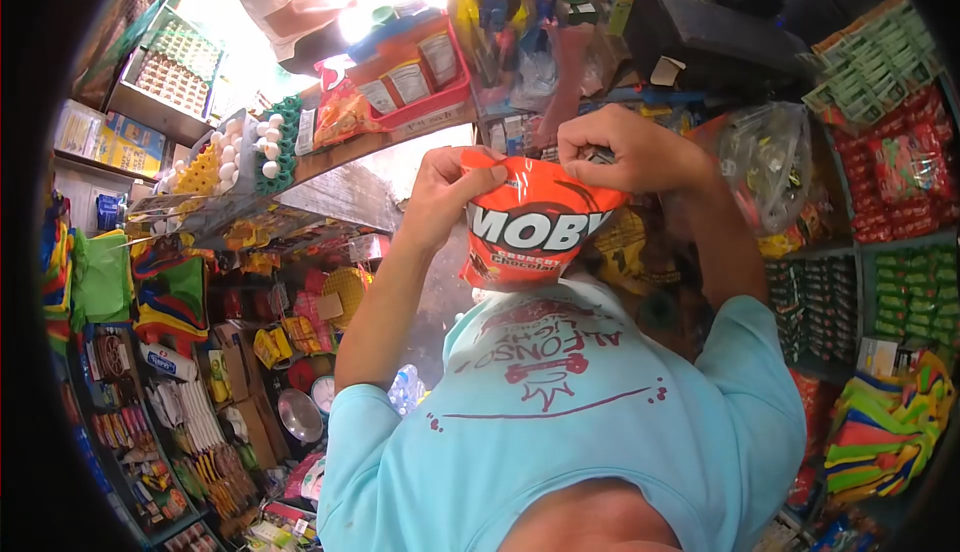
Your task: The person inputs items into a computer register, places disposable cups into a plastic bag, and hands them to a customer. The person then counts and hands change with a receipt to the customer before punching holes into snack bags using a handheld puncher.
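Observation:
An orange snack bag printed "MOBY" and "Crunchy Chocolate" is held up in front of my chest, its printed side towards the camera. My left hand grips its upper left corner, thumb pressed over the front. At the upper right corner my right hand is curled closed on the bag's edge. A small dark, shiny bit shows by the right fingers; I cannot make out what it is. Whether the bag's top is sealed or torn is not visible.
Beyond my hands runs a counter edge with a red basket of packets. Egg trays stand to the left. Hanging sachets and packed shelves crowd the right. Another person stands across the counter.

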A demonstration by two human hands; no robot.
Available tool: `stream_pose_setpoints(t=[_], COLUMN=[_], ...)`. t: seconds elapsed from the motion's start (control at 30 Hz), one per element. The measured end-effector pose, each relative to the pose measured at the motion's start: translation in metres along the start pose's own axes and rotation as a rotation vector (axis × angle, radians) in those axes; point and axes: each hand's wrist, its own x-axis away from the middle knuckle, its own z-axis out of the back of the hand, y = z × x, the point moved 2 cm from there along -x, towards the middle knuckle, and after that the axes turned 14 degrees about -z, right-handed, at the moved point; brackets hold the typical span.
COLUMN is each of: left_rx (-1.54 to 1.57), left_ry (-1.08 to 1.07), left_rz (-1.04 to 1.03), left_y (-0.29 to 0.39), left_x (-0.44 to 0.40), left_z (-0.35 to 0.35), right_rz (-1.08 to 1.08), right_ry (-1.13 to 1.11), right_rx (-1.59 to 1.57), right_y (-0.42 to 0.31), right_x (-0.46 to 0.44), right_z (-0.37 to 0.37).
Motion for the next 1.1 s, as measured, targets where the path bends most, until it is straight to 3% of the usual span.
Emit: stream_pose_setpoints(t=[0.07,0.27,0.37,0.5,0.57,0.77,0.9,1.1], left_rx=[-0.095,0.019,-0.012,-0.423,-0.490,-0.320,-0.354,-0.296], left_ry=[-0.070,0.050,-0.027,-0.248,-0.273,-0.080,-0.095,-0.125], left_rz=[-0.019,0.018,0.079,-0.215,-0.246,-0.229,-0.294,-0.342], left_y=[0.006,0.020,0.028,0.055,0.063,0.068,0.073,0.073], left_x=[0.001,0.005,0.001,-0.011,-0.015,-0.020,-0.023,-0.029], left_z=[0.001,-0.018,-0.016,-0.032,-0.037,-0.034,-0.032,-0.036], right_rz=[-0.007,0.038,0.033,0.051,0.027,0.009,-0.019,-0.076], right_ry=[-0.020,-0.003,-0.022,-0.010,0.063,0.286,0.390,0.117], right_rx=[0.015,0.063,0.141,0.338,0.412,0.549,0.575,0.333], right_y=[-0.003,-0.014,-0.026,-0.050,-0.065,-0.088,-0.089,-0.066], right_x=[0.002,0.006,0.008,0.010,0.015,0.040,0.051,0.057], right_z=[0.000,0.007,0.015,0.021,0.026,0.041,0.054,0.078])
